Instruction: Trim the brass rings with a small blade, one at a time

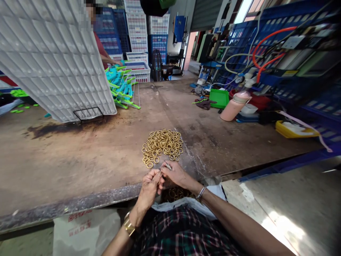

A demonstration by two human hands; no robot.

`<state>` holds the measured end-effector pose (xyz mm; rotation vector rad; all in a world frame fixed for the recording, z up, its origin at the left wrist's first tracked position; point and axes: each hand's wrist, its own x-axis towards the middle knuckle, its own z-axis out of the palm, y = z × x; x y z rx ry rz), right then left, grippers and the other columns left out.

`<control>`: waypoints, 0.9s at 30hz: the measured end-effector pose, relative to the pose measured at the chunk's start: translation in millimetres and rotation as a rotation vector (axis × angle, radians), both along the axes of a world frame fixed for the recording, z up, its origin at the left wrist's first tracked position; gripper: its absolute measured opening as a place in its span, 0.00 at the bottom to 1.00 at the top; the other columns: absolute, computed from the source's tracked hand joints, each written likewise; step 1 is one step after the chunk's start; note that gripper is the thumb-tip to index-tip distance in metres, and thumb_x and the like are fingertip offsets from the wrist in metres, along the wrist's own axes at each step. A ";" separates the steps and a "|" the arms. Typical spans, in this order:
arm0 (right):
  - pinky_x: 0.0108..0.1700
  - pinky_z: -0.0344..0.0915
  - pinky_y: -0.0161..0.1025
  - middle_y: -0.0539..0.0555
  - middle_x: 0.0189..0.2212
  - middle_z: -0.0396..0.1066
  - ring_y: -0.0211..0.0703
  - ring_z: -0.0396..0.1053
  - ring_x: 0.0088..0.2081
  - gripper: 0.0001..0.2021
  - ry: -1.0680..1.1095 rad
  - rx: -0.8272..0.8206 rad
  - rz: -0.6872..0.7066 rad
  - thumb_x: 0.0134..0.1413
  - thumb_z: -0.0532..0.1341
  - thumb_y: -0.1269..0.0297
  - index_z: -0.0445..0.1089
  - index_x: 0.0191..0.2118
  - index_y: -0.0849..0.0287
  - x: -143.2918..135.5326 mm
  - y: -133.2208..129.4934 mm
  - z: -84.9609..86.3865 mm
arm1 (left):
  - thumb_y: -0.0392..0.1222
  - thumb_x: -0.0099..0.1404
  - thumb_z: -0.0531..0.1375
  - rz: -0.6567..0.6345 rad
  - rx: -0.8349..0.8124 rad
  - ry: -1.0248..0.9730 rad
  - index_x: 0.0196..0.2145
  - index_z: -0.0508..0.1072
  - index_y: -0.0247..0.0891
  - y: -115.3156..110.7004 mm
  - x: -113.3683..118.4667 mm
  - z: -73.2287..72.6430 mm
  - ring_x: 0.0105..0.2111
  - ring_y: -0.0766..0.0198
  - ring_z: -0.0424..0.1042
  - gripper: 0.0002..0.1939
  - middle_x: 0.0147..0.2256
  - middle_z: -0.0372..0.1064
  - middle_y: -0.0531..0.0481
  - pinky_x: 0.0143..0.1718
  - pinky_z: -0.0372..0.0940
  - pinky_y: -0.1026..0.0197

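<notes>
A heap of brass-coloured rings (163, 144) lies on the brown tabletop (128, 142), just beyond my hands. My left hand (151, 185) is closed, its fingertips pinched around something too small to make out. Touching it from the right, my right hand (174, 173) is closed on a small metallic tool (167, 165) that points up and left. Below my hands, at the table's front edge, more rings (177, 193) lie in an open white sack (186, 202) at my lap.
A white ribbed panel (58, 60) leans in a wire stand at left. Behind it a person's arm (106, 58) reaches over green and turquoise parts (124, 89). At right are a pink bottle (233, 106), a green tray (218, 98) and a yellow tray (295, 129).
</notes>
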<state>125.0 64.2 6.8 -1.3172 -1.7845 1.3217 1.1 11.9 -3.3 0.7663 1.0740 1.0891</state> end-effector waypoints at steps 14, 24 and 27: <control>0.28 0.51 0.33 0.51 0.23 0.68 0.37 0.63 0.26 0.08 -0.510 0.269 0.160 0.53 0.50 0.68 0.67 0.31 0.60 4.0 -8.4 -0.6 | 0.52 0.58 0.56 0.043 0.073 0.042 0.26 0.63 0.36 -1.6 -3.1 -8.6 0.14 0.75 0.53 0.15 0.18 0.58 0.57 0.14 0.51 0.71; 0.28 0.49 0.35 0.55 0.28 0.72 0.40 0.67 0.29 0.08 -0.757 0.385 0.233 0.53 0.51 0.69 0.66 0.36 0.59 2.9 -11.2 -3.7 | 0.54 0.57 0.56 0.059 0.073 0.159 0.24 0.63 0.37 -4.2 -2.9 1.2 0.13 0.75 0.52 0.16 0.16 0.57 0.58 0.14 0.49 0.70; 0.28 0.50 0.34 0.56 0.28 0.71 0.40 0.68 0.30 0.09 -0.789 0.359 0.240 0.53 0.50 0.70 0.65 0.37 0.60 7.0 -5.6 -4.7 | 0.53 0.57 0.57 0.017 0.085 0.189 0.24 0.63 0.37 -10.0 -1.5 10.7 0.13 0.75 0.52 0.16 0.15 0.57 0.58 0.14 0.49 0.70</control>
